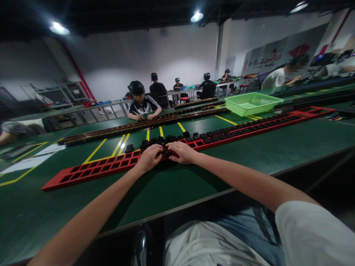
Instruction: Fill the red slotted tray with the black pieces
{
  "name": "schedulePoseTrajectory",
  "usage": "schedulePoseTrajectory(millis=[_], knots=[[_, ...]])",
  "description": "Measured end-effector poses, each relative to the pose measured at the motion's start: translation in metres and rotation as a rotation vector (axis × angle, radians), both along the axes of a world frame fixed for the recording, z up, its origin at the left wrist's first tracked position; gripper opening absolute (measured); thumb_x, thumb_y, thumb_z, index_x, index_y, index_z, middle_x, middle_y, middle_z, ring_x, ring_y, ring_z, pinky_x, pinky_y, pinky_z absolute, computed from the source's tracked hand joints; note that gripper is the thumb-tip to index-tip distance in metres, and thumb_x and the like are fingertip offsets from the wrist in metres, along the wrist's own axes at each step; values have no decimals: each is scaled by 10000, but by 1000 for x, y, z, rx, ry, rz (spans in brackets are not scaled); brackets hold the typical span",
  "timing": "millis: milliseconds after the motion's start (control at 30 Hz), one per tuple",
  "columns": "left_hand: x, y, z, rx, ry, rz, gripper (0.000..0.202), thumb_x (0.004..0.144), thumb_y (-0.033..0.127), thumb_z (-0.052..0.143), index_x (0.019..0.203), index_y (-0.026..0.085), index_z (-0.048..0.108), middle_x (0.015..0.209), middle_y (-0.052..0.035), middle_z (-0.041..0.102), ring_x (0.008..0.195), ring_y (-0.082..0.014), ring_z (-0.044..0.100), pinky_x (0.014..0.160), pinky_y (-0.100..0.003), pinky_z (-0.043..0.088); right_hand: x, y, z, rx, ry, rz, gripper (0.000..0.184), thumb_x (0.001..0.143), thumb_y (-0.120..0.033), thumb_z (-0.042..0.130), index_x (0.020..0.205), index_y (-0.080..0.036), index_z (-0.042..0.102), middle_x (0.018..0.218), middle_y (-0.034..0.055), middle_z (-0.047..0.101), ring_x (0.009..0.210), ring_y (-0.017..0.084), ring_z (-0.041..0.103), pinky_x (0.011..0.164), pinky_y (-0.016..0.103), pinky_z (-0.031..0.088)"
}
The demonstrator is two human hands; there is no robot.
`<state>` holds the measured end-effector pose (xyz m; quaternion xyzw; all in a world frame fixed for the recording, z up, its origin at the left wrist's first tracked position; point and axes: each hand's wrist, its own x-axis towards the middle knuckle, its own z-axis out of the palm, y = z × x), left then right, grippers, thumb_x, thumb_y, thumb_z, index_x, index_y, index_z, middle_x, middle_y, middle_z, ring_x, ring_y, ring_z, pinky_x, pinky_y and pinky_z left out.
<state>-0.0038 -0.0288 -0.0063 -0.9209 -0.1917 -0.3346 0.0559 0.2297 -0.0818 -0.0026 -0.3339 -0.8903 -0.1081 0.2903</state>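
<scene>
A long red slotted tray [91,170] lies across the green table in front of me. Its right stretch is filled with small black parts [213,138], while the slots on the left stand empty. A loose heap of the same black parts [155,141] sits just behind the tray's middle. My left hand [149,157] and my right hand [181,152] rest side by side on the tray at the heap, fingers curled down onto the black parts. What the fingertips pinch is hidden.
A green plastic basket [251,103] stands at the back right of the table. A second long tray [144,123] runs along the far side, where a seated person [142,105] works. More people sit at benches behind. The table's front edge [177,207] runs close to my lap.
</scene>
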Motion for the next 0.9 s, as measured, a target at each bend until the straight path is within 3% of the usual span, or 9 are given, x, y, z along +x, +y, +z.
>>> schedulePoseTrajectory(millis=[133, 200, 467, 633, 900], knots=[[1, -5, 3, 30, -1, -5, 77, 889, 170, 551, 910, 190, 623, 1069, -90, 671, 1001, -227, 625, 891, -390, 509, 1, 1, 0, -41, -24, -78, 269, 927, -328, 604, 1132, -155, 588, 1008, 120, 674, 928, 249, 609, 857, 380, 445], [1, -7, 4, 46, -4, -2, 68, 884, 180, 560, 898, 194, 625, 1058, -85, 676, 990, -228, 628, 872, -387, 505, 1, 2, 0, -46, -36, -94, 278, 933, -358, 601, 1122, -154, 593, 960, 108, 668, 898, 246, 600, 845, 372, 440], [2, -11, 4, 70, 33, -10, 56, 866, 188, 580, 896, 199, 626, 1051, -78, 684, 959, -225, 630, 836, -374, 491, 0, 1, 1, -40, -84, -84, 256, 958, -355, 556, 1106, -151, 598, 979, 114, 663, 892, 245, 583, 835, 371, 430], [1, -10, 3, 64, 53, -22, 79, 898, 275, 608, 918, 201, 628, 1063, -80, 682, 973, -226, 628, 834, -371, 488, 2, 1, 3, -24, -114, -17, 269, 949, -319, 551, 1150, -142, 581, 976, 117, 659, 907, 248, 587, 839, 381, 431], [3, -9, 3, -10, 67, -50, 149, 901, 338, 637, 959, 203, 606, 1125, -84, 652, 1029, -237, 617, 887, -390, 500, 0, -4, 3, -95, -13, 81, 303, 852, -195, 576, 1148, -179, 515, 1197, 127, 596, 1049, 242, 585, 900, 365, 475]])
